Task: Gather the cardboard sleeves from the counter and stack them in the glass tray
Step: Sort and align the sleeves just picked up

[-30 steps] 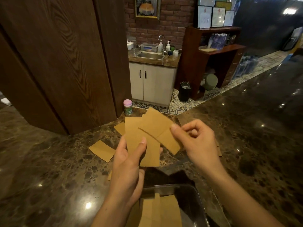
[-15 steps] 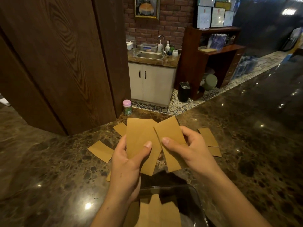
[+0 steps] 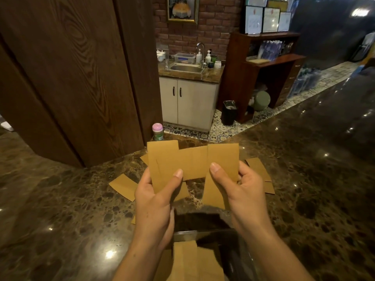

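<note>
Both hands hold up a fan of flat brown cardboard sleeves above the dark marble counter. My left hand pinches the left part of the bunch, thumb on front. My right hand grips the right sleeves the same way. Below the hands, at the frame's bottom edge, the glass tray holds several sleeves lying flat. Loose sleeves remain on the counter: one to the left, two overlapping to the right, and corners peeking out behind the held bunch.
A small green bottle with a pink cap stands at the counter's far edge by the dark wooden pillar. Beyond the counter are a sink cabinet and wooden shelves.
My right hand has brought its sleeves down and level with the left hand's bunch, so the sleeves now line up side by side. Both hands sit slightly lower and closer together.
</note>
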Demonstrator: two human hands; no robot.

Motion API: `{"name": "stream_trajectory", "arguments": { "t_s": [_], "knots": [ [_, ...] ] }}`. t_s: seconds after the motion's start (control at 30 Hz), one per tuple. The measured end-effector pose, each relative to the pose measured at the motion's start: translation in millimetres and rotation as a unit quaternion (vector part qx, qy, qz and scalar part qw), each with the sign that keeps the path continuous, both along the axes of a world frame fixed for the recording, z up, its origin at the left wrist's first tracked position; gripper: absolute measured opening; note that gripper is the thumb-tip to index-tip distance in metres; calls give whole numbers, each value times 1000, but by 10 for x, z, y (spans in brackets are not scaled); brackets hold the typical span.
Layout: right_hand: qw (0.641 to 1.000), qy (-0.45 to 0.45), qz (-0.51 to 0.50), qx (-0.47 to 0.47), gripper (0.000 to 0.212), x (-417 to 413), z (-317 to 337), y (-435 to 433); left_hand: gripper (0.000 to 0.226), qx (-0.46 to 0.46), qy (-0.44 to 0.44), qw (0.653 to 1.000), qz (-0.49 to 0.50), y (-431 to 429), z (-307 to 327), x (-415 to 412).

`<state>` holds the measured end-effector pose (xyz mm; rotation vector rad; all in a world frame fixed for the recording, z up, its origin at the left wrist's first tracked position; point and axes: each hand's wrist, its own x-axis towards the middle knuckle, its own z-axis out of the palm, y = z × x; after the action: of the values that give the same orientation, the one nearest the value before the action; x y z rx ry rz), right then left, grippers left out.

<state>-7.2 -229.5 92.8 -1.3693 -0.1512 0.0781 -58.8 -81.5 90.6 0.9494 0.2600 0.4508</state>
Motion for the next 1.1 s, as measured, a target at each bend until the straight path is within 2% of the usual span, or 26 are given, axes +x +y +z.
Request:
{"name": "stream_trajectory", "arguments": {
  "t_s": [0.17,0.3,0.37,0.43,0.53,0.6,0.7,0.83,0.93,1.1],
  "knots": [
    [983,-34,115,-139,27,-111,-77,-132,30,62,15,998,23,141,-1,54],
    [980,-50,102,-166,27,23,22,-320,32,147,41,988,0,275,-23,90],
    [978,-52,112,-169,24,141,120,-393,30,185,44,981,-29,313,-7,85],
    [964,-67,145,-212,23,265,219,-441,31,211,46,973,-77,315,24,73],
    [935,-75,225,-265,24,339,285,-403,35,220,43,963,-147,270,61,67],
    [928,-75,250,-265,22,317,267,-327,34,222,40,961,-161,236,64,80],
    [952,-78,206,-211,20,254,155,-244,27,182,36,972,-142,187,59,90],
    [993,-13,108,-54,28,131,7,-207,27,68,41,990,-117,153,77,71],
    [995,49,70,52,35,25,-66,-157,27,78,47,992,-82,134,64,54],
    [993,51,61,91,35,-140,-135,35,24,91,43,993,-64,-25,20,38]
  ]
}}
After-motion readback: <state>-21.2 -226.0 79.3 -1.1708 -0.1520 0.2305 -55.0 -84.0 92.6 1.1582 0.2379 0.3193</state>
